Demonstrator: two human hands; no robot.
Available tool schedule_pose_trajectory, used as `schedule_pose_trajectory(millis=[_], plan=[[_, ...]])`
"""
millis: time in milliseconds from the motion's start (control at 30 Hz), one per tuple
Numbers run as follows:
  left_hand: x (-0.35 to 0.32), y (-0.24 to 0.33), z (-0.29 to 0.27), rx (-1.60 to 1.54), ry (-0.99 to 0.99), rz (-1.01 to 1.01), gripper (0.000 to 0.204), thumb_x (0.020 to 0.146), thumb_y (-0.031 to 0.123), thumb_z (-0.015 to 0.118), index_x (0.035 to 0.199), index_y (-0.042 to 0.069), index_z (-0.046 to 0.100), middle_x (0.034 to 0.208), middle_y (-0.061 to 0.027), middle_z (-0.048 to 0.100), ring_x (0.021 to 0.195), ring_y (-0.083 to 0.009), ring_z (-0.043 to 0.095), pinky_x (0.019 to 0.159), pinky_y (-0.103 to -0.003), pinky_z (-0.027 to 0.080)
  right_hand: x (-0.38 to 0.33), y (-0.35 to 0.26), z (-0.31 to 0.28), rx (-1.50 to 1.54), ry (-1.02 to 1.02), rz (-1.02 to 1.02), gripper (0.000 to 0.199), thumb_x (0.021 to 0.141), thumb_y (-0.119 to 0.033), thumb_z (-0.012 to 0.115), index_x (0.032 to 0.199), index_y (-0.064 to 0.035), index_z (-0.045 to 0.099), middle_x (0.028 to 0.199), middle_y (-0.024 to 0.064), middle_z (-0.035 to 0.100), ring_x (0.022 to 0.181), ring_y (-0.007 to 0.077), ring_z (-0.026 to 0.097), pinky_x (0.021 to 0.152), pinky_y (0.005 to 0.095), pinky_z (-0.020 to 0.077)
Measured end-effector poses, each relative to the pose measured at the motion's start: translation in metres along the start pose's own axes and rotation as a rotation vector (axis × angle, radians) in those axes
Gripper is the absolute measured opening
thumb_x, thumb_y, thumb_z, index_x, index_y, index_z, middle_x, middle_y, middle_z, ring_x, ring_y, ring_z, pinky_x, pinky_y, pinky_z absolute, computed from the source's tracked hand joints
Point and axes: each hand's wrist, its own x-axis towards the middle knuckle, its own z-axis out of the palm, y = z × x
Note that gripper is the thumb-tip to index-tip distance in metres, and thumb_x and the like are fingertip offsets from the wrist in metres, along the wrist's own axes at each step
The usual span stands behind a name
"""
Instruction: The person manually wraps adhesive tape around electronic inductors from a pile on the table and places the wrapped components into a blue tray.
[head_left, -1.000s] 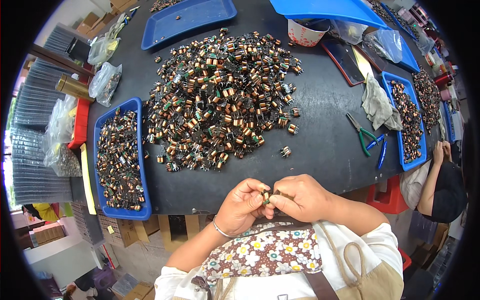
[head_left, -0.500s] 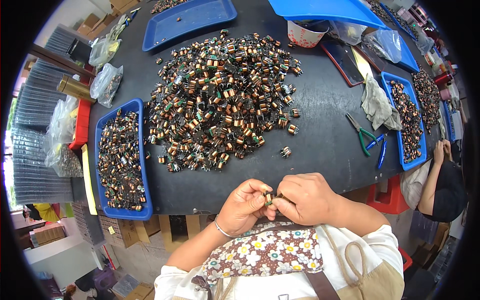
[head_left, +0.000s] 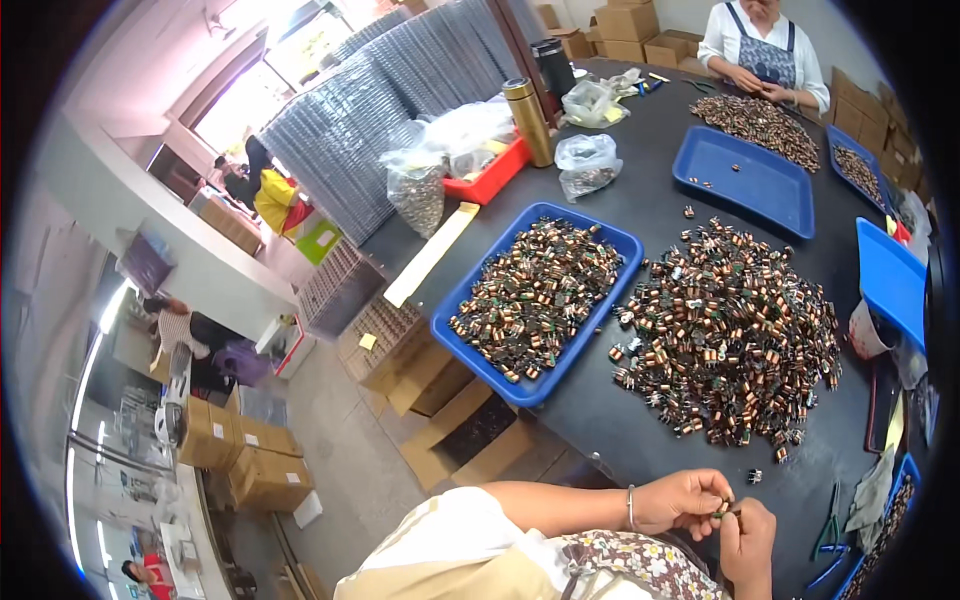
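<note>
In front of my body, at the lower right, both hands meet at a small copper-wound coil [head_left: 722, 508] with a bit of green on it. My left hand [head_left: 680, 503], with a bracelet at the wrist, pinches it between thumb and fingers. My right hand [head_left: 748, 545] is closed at the coil's other side, its fingertips partly hidden. Just beyond lies a single loose coil [head_left: 755, 476] on the dark table [head_left: 610, 430]. Farther off spreads a big pile of the same coils [head_left: 740, 330]. Left of the pile, a blue tray [head_left: 525, 390] holds many more.
A second blue tray [head_left: 750, 190] with a few coils lies farther back, near a co-worker [head_left: 765, 60] with another coil pile [head_left: 755, 130]. A red bin [head_left: 490, 178], gold flask [head_left: 528, 122] and plastic bags [head_left: 587, 165] stand left. Green-handled pliers [head_left: 830, 530] lie right.
The view has swung to the left, so the table and my hands appear farther right. Both hands remain closed together at the coil.
</note>
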Motion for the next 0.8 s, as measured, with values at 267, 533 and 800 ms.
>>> schedule_pose_trajectory(millis=[267, 533, 800], plan=[[-0.007, 0.003, 0.005, 0.005, -0.006, -0.007, 0.016, 0.091, 0.016, 0.056, 0.103, 0.007, 0.050, 0.081, -0.0037, 0.059, 0.068, -0.0109, 0.060, 0.057, -0.023, 0.053, 0.002, -0.023, -0.006, -0.098, -0.046, 0.048, 0.014, 0.081, -0.008, 0.051, 0.070, 0.0004, 0.051, 0.067, 0.0172, 0.052, 0.061, 0.0347, 0.052, 0.054, 0.0392, 0.0399], [-0.013, 0.002, -0.002, 0.112, 0.163, -0.055, 0.019, 0.091, 0.012, 0.056, 0.108, 0.005, 0.051, 0.084, -0.0093, 0.063, 0.069, -0.0167, 0.062, 0.064, -0.031, 0.053, 0.003, -0.003, -0.005, 0.063, -0.146, 0.127, 0.013, 0.079, -0.010, 0.056, 0.069, -0.0025, 0.057, 0.065, 0.0147, 0.057, 0.060, 0.0343, 0.058, 0.054, 0.0396, 0.0461], [-0.013, 0.001, -0.006, 0.026, 0.068, 0.032, 0.017, 0.090, 0.011, 0.056, 0.105, 0.004, 0.052, 0.089, -0.0093, 0.060, 0.074, -0.0209, 0.062, 0.063, -0.035, 0.053, -0.002, 0.002, -0.002, 0.237, -0.177, 0.184, 0.024, 0.086, -0.019, 0.054, 0.070, -0.0018, 0.058, 0.070, 0.0110, 0.064, 0.068, 0.0314, 0.061, 0.060, 0.0388, 0.0483]])
